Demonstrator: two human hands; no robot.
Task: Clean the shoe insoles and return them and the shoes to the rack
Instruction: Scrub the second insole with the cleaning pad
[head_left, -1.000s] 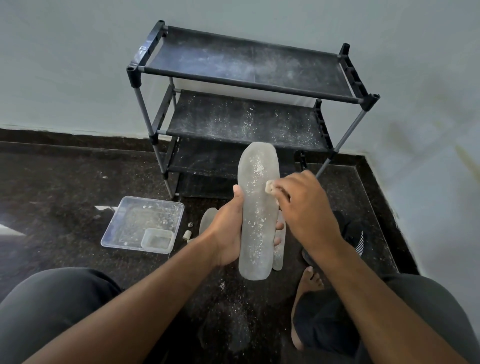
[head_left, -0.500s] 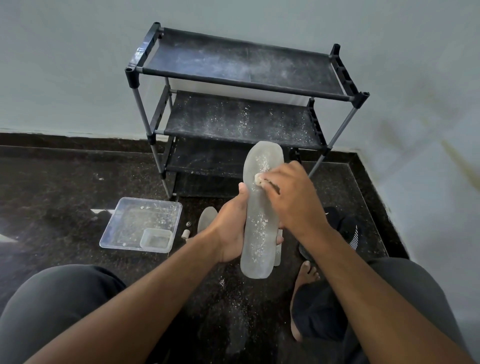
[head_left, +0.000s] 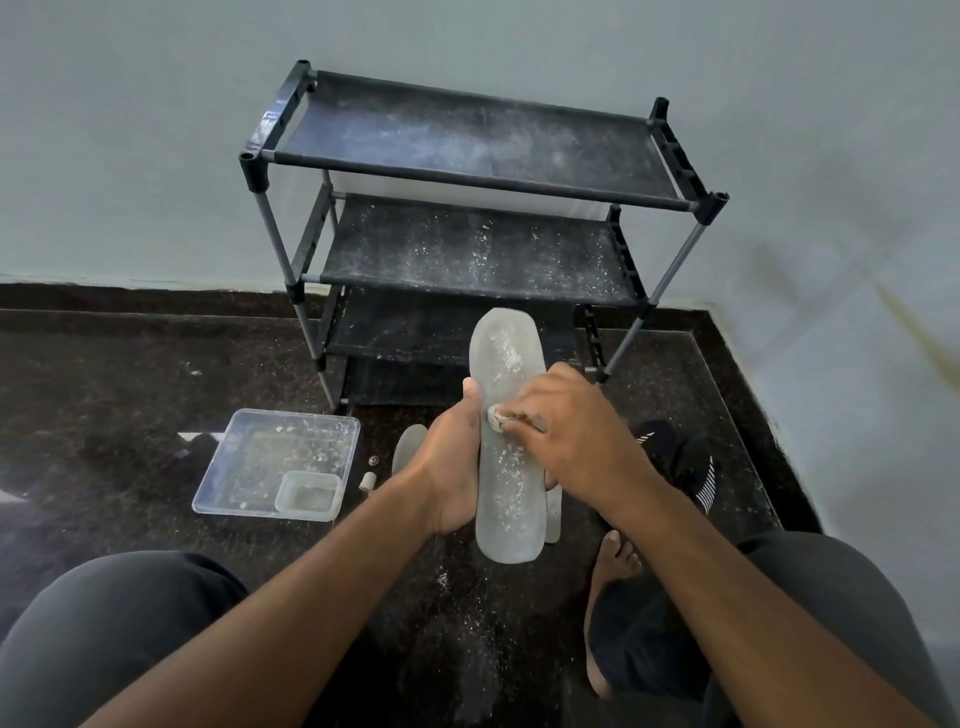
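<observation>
Mid-clean: left hand (head_left: 451, 467) grips speckled insole (head_left: 506, 457), right hand (head_left: 566, 436) fingers pinch pad (head_left: 494, 417); rack (head_left: 467, 249) bare, shoes (head_left: 685, 467) on floor

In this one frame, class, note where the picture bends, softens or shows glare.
Head view: wide-angle bend curves the floor edge and splays the rack; soft daylight, no hard shadows; faint glare on the clear tray; the insole stays sharp, the knees look soft.

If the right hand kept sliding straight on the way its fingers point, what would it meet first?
The right hand points leftward across the insole, pinching a small wad against it. Straight on, it would likely first meet the left hand, whose thumb grips the insole's left edge right beside the wad.
</observation>
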